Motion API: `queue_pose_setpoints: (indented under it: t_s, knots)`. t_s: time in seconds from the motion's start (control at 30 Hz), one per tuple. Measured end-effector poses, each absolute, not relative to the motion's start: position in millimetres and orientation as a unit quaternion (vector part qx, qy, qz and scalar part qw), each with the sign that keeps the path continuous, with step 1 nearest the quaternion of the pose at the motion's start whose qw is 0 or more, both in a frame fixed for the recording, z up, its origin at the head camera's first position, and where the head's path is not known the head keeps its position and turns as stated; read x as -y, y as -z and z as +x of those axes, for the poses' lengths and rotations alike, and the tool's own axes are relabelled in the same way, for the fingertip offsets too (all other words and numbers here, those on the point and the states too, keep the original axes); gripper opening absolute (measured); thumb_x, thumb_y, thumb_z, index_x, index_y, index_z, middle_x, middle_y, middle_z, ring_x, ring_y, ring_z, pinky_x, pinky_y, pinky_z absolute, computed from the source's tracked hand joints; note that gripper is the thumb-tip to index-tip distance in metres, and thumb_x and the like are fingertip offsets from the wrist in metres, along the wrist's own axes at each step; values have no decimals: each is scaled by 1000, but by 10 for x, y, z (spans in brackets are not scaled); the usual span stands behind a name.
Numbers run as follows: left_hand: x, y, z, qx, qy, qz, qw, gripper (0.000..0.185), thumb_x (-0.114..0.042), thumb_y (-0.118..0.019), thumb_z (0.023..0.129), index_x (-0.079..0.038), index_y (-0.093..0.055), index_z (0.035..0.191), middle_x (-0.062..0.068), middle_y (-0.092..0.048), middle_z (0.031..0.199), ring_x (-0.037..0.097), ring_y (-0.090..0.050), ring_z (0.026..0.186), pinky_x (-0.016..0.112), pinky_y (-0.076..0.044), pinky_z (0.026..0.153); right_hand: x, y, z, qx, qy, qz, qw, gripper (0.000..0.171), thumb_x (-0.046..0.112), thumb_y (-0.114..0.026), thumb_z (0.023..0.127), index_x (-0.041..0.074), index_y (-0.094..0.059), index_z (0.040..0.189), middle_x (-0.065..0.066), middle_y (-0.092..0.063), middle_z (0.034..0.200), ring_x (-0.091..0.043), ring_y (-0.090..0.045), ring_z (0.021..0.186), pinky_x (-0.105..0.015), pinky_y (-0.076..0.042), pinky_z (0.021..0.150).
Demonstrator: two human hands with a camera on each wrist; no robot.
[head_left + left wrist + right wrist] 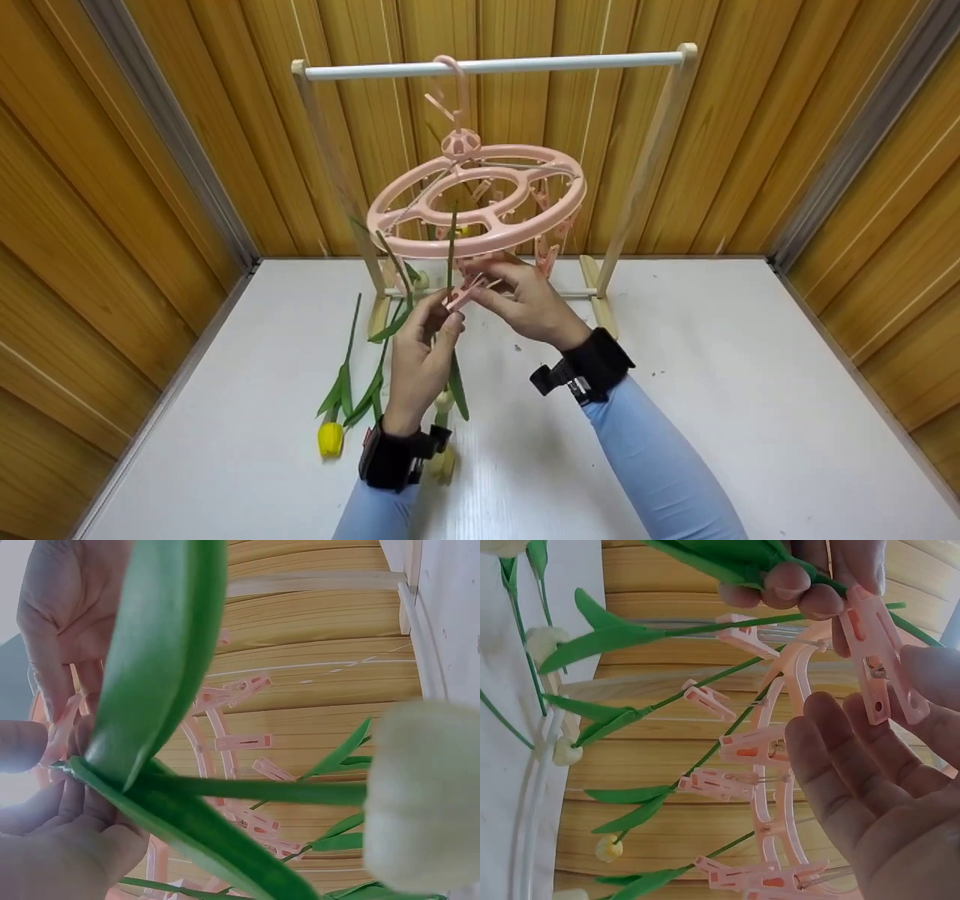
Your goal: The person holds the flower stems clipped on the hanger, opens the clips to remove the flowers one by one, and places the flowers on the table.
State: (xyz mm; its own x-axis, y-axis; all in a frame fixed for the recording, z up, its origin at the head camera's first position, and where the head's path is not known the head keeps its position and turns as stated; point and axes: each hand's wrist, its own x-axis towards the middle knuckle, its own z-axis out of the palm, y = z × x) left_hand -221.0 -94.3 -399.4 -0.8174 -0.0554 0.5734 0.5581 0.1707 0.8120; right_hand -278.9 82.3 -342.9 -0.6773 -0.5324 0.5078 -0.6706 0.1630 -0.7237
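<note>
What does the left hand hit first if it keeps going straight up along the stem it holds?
Likely the pink round clip hanger hanging right above the left hand; the tulip stem already reaches its ring. Depth is unclear.

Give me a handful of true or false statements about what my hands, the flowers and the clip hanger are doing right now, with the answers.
1. The pink round clip hanger hangs by its hook from the white rail. True.
2. The left hand holds a green tulip stem upright. True.
3. The right hand rests flat on the table. False: it is raised, its fingers pinching a pink clip under the ring.
4. A yellow tulip lies on the white table. True.
5. The hanger frame stands on bare grass. False: it stands on the white table in front of a wooden wall.
</note>
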Motion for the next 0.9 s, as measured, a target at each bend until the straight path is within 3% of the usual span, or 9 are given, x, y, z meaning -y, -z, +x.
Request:
queue_pose_setpoints:
  t_s: [0.17, 0.53, 0.9]
  knots:
    - [977, 3990, -2198, 729, 619, -165, 242, 38, -3, -62, 102, 4, -58, 138, 16, -70, 114, 27, -67, 102, 29, -52, 85, -847, 3423, -2792, 767, -500, 393, 84, 31, 8, -67, 100, -6, -67, 127, -19, -71, 117, -33, -70, 105, -38, -58, 90]
    - [1119, 4021, -2231, 737, 608, -198, 219, 33, 0, -63, 100, 5, -61, 133, 17, -68, 117, 29, -67, 104, 32, -55, 90, -886, 3431, -2771, 753, -516, 396, 104, 25, 6, -70, 97, -6, -70, 119, -16, -75, 109, -31, -73, 101, -37, -57, 90]
    - [1299, 4039, -2259, 799, 536, -203, 181, 20, -11, -68, 100, -3, -74, 117, 7, -70, 105, 21, -65, 93, 31, -53, 81, -903, 3434, -2753, 748, -527, 390, 101, 31, 1, -67, 98, -11, -65, 127, -21, -75, 110, -33, -73, 102, -33, -57, 89]
